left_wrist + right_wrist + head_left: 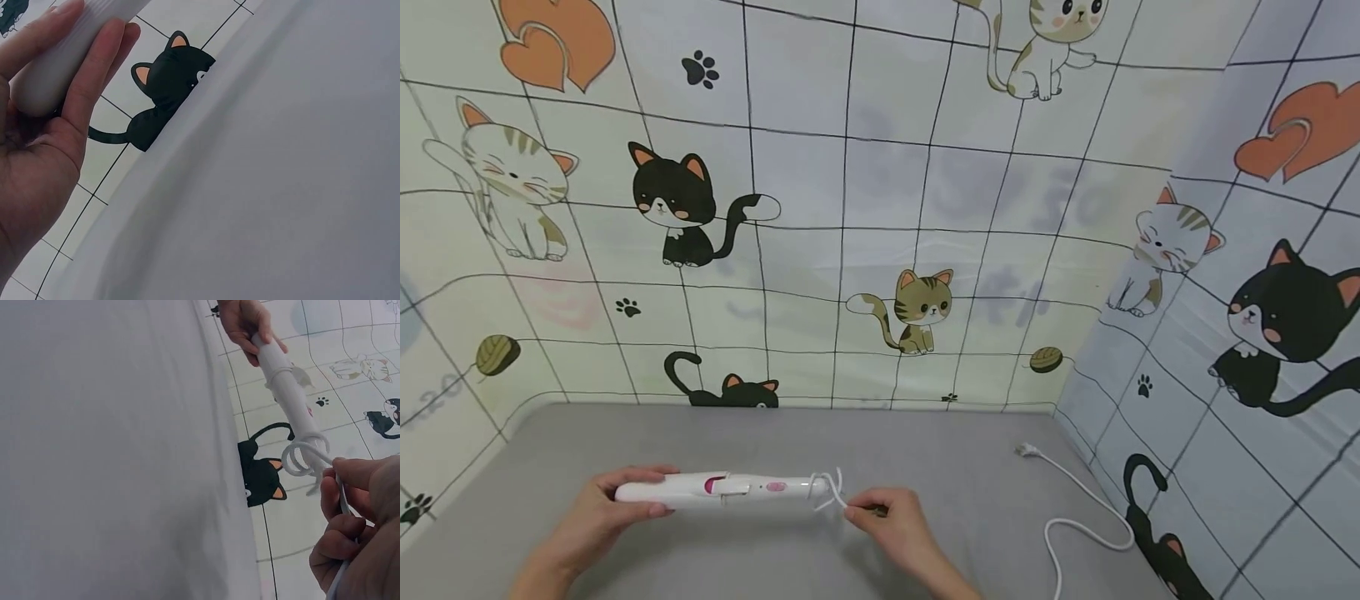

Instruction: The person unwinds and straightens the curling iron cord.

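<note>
A white hair iron (688, 493) with pink markings is held level above the grey surface. My left hand (591, 517) grips its rounded left end, fingers above and thumb below; the left wrist view shows this end of the iron (53, 78) against the palm. Loops of white cord (839, 493) circle the iron's other end. Thumb and fingers of my right hand (898, 527) pinch the cord beside those loops. In the right wrist view, the cord (343, 500) runs through the right hand (369, 512) and down past the palm.
The plug (1028, 451) and a curving length of white cord (1093, 533) lie on the grey cloth-covered surface (737, 437) to the right. Cat-printed sheets (805, 183) rise behind it and along both sides.
</note>
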A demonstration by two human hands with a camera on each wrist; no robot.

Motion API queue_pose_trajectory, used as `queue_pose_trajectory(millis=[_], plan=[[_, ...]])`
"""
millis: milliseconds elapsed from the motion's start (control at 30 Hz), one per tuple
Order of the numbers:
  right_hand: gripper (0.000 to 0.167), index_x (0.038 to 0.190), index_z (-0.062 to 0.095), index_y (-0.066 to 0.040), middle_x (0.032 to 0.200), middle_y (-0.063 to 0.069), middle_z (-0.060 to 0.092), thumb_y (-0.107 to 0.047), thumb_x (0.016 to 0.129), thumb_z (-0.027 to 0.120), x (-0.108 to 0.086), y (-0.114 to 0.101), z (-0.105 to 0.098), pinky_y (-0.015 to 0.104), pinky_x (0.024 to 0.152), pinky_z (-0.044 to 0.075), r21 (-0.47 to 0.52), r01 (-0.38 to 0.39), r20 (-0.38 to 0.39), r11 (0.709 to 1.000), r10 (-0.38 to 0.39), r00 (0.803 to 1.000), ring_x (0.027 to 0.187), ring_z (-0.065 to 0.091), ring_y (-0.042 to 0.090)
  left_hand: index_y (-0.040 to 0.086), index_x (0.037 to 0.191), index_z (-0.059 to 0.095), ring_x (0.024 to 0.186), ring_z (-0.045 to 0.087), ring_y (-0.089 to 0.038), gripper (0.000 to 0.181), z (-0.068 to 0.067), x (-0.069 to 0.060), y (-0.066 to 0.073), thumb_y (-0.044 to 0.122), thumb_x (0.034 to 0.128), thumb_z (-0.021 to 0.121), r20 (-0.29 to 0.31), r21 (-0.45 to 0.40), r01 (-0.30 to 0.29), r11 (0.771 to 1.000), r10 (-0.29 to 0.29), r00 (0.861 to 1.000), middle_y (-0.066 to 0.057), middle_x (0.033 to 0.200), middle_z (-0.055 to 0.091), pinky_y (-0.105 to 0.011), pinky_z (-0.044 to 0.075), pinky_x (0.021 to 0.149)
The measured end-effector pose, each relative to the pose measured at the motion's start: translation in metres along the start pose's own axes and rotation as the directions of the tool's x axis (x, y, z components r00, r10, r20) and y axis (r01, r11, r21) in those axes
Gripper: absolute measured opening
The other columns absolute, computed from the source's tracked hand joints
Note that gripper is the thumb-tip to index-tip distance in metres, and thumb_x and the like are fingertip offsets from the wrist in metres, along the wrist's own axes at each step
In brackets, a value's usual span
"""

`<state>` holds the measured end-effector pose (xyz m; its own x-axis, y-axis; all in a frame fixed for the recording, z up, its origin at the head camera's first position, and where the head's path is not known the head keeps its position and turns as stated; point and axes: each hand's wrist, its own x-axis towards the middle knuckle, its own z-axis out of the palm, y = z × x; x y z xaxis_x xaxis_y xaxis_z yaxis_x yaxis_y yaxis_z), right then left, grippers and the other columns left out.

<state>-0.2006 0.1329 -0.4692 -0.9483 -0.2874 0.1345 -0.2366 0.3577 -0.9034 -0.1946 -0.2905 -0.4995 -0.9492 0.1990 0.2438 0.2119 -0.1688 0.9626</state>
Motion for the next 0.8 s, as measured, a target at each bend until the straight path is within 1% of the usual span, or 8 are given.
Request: queue_pose_trajectory(millis=[67, 133, 233, 333, 433, 533, 633, 800], plan=[[0.016, 0.096, 0.080, -0.003, 0.084, -0.003, 0.074, -0.018, 0.092, 0.078, -0.001, 0.001, -0.009, 0.023, 0.063, 0.053, -0.032, -0.003, -0.010, 0.999, 0.002, 1.000, 0.074, 0.066, 0.007, 0.002, 0.111, 0.078, 0.106, 0.067, -0.012, 0.041, -0.002, -0.001, 0.001, -0.025, 0.0827, 0.065, -0.003, -0.008, -0.015, 1.000, 0.015, 1.000, -0.002, 0.122, 0.073, -0.034, 0.061, 0.081], [0.016, 0.097, 0.080, -0.003, 0.084, -0.003, 0.074, -0.018, 0.092, 0.077, -0.002, 0.003, -0.018, 0.023, 0.064, 0.053, -0.061, 0.003, -0.037, 0.998, -0.006, 0.999, 0.075, 0.066, 0.008, 0.002, 0.111, 0.078, 0.107, 0.067, -0.011, 0.042, -0.004, -0.002, 0.003, -0.025, 0.0831, 0.064, 0.002, -0.017, -0.023, 1.000, 0.023, 1.000, -0.002, 0.122, 0.073, -0.035, 0.061, 0.081], [0.015, 0.097, 0.080, -0.004, 0.084, -0.002, 0.074, -0.018, 0.092, 0.077, -0.002, 0.007, -0.029, 0.023, 0.065, 0.053, -0.088, 0.017, -0.067, 0.996, -0.023, 0.997, 0.075, 0.066, 0.007, 0.003, 0.112, 0.078, 0.109, 0.066, -0.011, 0.042, -0.006, -0.003, 0.004, -0.025, 0.0839, 0.063, 0.019, -0.020, -0.016, 1.000, 0.016, 1.000, -0.001, 0.123, 0.072, -0.036, 0.061, 0.082], [0.014, 0.096, 0.080, -0.005, 0.084, -0.002, 0.074, -0.019, 0.092, 0.078, -0.004, 0.011, -0.036, 0.023, 0.065, 0.053, -0.107, 0.037, -0.077, 0.994, -0.046, 0.996, 0.075, 0.065, 0.006, 0.004, 0.112, 0.078, 0.108, 0.066, -0.012, 0.043, -0.009, -0.003, 0.005, -0.025, 0.0842, 0.063, 0.038, -0.019, -0.012, 1.000, 0.013, 0.999, 0.000, 0.123, 0.072, -0.036, 0.061, 0.082], [0.014, 0.095, 0.080, -0.005, 0.084, -0.002, 0.074, -0.019, 0.092, 0.078, -0.005, 0.014, -0.039, 0.023, 0.066, 0.053, -0.119, 0.054, -0.085, 0.991, -0.064, 0.994, 0.075, 0.065, 0.005, 0.005, 0.112, 0.078, 0.107, 0.067, -0.014, 0.044, -0.010, -0.003, 0.005, -0.025, 0.0839, 0.062, 0.060, -0.019, -0.011, 1.000, 0.013, 0.998, 0.000, 0.123, 0.072, -0.037, 0.062, 0.082], [0.015, 0.095, 0.079, -0.006, 0.084, -0.002, 0.074, -0.020, 0.093, 0.077, -0.006, 0.015, -0.040, 0.022, 0.065, 0.052, -0.136, 0.068, -0.099, 0.988, -0.081, 0.992, 0.074, 0.064, 0.004, 0.005, 0.112, 0.078, 0.108, 0.067, -0.015, 0.044, -0.011, -0.003, 0.006, -0.025, 0.0844, 0.062, 0.094, -0.024, -0.006, 1.000, 0.008, 0.996, -0.001, 0.124, 0.072, -0.038, 0.061, 0.083], [0.015, 0.094, 0.079, -0.006, 0.083, -0.001, 0.074, -0.020, 0.094, 0.076, -0.006, 0.015, -0.040, 0.022, 0.063, 0.051, -0.146, 0.103, -0.115, 0.984, -0.120, 0.986, 0.072, 0.062, 0.003, 0.004, 0.111, 0.078, 0.111, 0.067, -0.015, 0.042, -0.010, -0.003, 0.007, -0.024, 0.0847, 0.063, 0.125, -0.018, 0.005, 1.000, -0.003, 0.992, -0.002, 0.124, 0.072, -0.036, 0.061, 0.084], [0.012, 0.092, 0.079, -0.006, 0.081, -0.001, 0.073, -0.017, 0.094, 0.076, -0.006, 0.016, -0.037, 0.021, 0.062, 0.050, -0.159, 0.168, -0.142, 0.973, -0.191, 0.971, 0.070, 0.060, 0.001, 0.003, 0.112, 0.078, 0.114, 0.066, -0.015, 0.040, -0.011, -0.004, 0.006, -0.023, 0.0858, 0.062, 0.189, -0.028, 0.017, 0.999, -0.012, 0.982, -0.003, 0.126, 0.071, -0.040, 0.061, 0.085]])
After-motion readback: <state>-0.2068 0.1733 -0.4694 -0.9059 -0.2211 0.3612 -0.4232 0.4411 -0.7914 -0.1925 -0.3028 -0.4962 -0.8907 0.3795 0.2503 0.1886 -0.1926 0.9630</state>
